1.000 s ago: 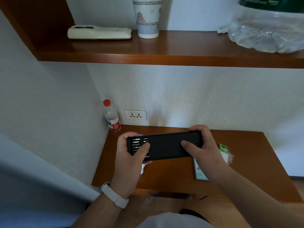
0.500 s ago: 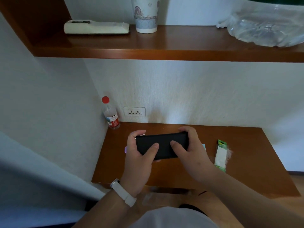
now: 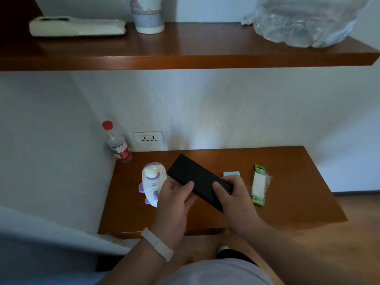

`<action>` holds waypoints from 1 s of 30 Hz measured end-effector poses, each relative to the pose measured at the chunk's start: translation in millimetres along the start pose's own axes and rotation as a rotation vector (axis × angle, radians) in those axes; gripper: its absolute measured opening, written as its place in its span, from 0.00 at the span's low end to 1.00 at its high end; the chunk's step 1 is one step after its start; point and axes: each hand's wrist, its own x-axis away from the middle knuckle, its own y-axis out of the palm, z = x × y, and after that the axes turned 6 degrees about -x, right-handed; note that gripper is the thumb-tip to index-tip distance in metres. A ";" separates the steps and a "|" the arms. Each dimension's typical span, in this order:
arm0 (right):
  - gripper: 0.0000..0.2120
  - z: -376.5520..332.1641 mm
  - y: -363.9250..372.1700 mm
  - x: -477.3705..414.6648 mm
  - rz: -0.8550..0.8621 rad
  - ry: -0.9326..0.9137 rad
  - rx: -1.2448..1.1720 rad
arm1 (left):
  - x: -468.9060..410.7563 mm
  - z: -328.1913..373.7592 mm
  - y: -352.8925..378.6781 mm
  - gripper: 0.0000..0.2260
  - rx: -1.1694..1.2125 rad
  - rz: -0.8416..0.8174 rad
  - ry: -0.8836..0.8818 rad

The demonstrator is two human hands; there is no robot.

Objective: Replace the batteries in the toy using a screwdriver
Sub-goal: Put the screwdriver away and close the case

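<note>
A long black screwdriver-set case [image 3: 195, 175] is closed and slants from the upper left down to the right above the wooden table [image 3: 287, 202]. My left hand [image 3: 174, 198] holds its near left edge with the thumb on top. My right hand [image 3: 232, 194] grips its lower right end. A white and purple toy [image 3: 151, 183] lies on the table just left of my left hand. To the right of my right hand lies a green and white battery pack [image 3: 258, 185].
A light blue box [image 3: 231, 173] shows behind my right hand. A red-capped bottle [image 3: 118, 144] stands in the back left corner by a wall socket [image 3: 148, 138]. Overhead, a wooden shelf [image 3: 195, 58] carries a remote, a cup and a big water jug.
The case, open at its left end a second ago, is now shut. It has turned from level to slanted and sits lower. The toy has come into view.
</note>
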 end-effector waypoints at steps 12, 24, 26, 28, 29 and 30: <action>0.03 36.2 -59.0 -24.1 -0.099 0.147 0.081 | -25.0 -51.6 47.8 0.13 -0.254 -0.066 -0.191; 0.05 128.1 -148.9 -111.1 0.068 0.363 0.427 | -87.8 -113.1 63.2 0.11 -0.514 0.060 -0.376; 0.07 143.4 -157.4 -118.9 0.106 0.395 0.468 | -92.3 -125.0 62.5 0.11 -0.526 0.090 -0.416; 0.10 155.8 -160.3 -124.2 0.144 0.428 0.477 | -95.2 -134.6 61.4 0.11 -0.543 0.117 -0.444; 0.12 160.2 -160.1 -126.2 0.162 0.448 0.464 | -96.1 -138.8 60.7 0.10 -0.552 0.127 -0.454; 0.14 164.4 -158.8 -128.1 0.178 0.463 0.448 | -96.6 -142.5 59.8 0.10 -0.561 0.135 -0.463</action>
